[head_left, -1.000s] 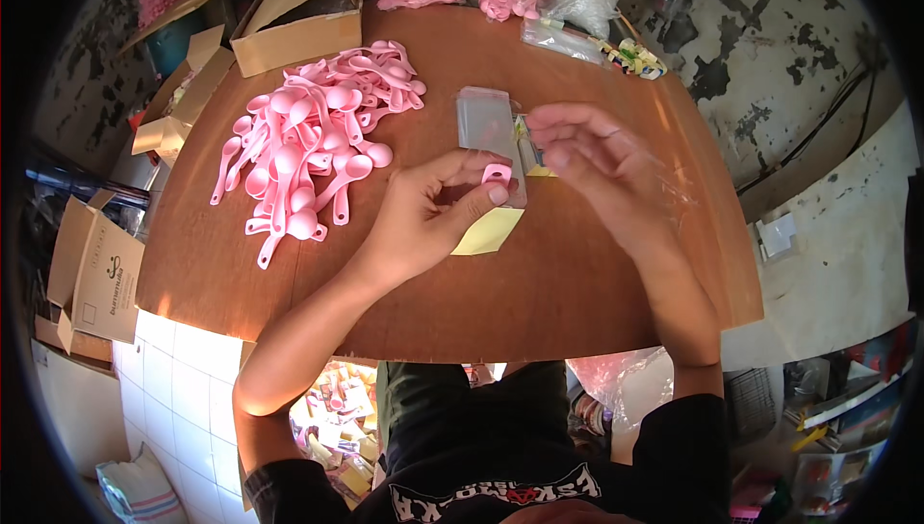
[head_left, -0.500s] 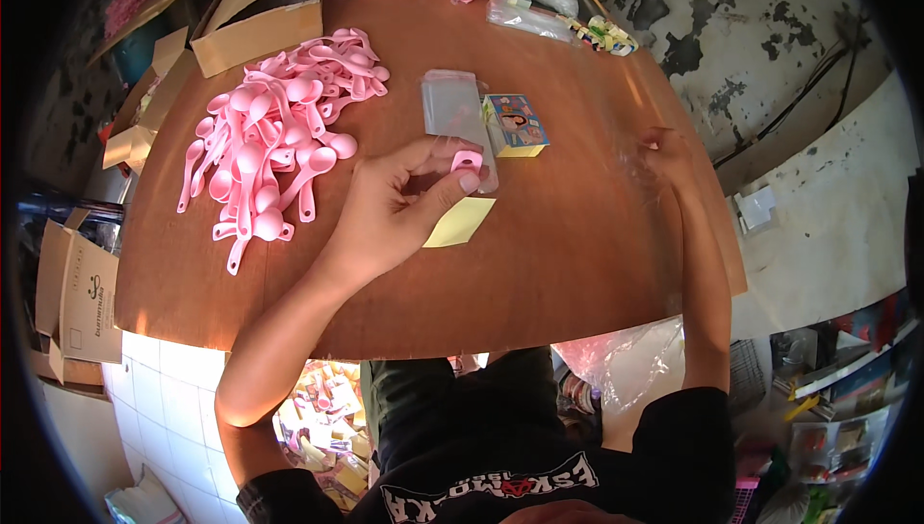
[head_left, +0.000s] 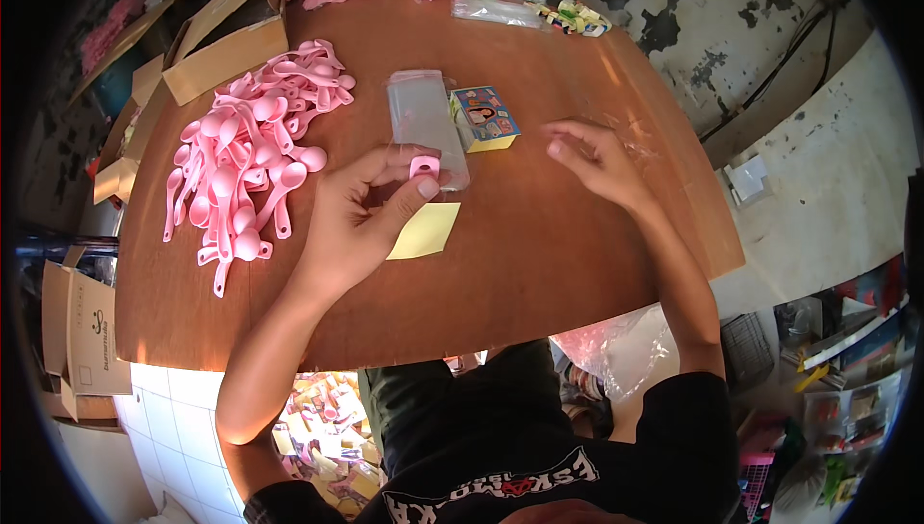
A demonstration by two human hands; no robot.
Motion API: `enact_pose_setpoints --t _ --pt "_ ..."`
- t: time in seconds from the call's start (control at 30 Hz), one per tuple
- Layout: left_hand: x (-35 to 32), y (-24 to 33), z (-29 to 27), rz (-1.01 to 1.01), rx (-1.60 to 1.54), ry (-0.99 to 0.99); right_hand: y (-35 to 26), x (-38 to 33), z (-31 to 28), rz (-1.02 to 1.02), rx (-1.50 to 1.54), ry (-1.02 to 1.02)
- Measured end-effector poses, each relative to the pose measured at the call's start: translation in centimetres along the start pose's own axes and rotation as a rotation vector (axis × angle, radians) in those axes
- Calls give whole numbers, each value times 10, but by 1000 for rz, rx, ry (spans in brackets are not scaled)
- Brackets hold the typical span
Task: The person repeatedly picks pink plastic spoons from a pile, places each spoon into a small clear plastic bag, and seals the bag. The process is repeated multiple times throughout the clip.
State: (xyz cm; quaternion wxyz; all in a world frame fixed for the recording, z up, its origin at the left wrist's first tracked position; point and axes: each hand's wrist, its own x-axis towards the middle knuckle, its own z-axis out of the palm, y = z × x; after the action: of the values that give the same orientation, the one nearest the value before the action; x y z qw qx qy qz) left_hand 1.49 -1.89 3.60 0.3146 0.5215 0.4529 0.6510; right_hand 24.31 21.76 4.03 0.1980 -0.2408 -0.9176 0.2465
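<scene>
My left hand (head_left: 361, 221) pinches a small pink spoon (head_left: 424, 167) between thumb and fingers, at the middle of the table (head_left: 539, 255), touching the near end of the clear sleeve stack (head_left: 423, 120). My right hand (head_left: 597, 158) hovers with fingers spread, holding nothing, toward the right edge. I judge the packing barely begun: the pink spoon pile (head_left: 245, 173) by the left edge looks large, with a yellow card (head_left: 423, 231) lying loose

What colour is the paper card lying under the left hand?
Pale yellow card; head view.
</scene>
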Motion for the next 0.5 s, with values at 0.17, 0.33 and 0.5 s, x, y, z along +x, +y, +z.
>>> enact_pose_setpoints --t 0.17,0.33,0.5 --pt "-4 -2 8 -34 63 -36 -93 -19 41 -306 466 -8" --pt "-5 -10 9 165 171 -32 -125 8 47 -410 514 86" --pt "-3 -4 6 297 248 112 -138 21 21 -422 810 335"
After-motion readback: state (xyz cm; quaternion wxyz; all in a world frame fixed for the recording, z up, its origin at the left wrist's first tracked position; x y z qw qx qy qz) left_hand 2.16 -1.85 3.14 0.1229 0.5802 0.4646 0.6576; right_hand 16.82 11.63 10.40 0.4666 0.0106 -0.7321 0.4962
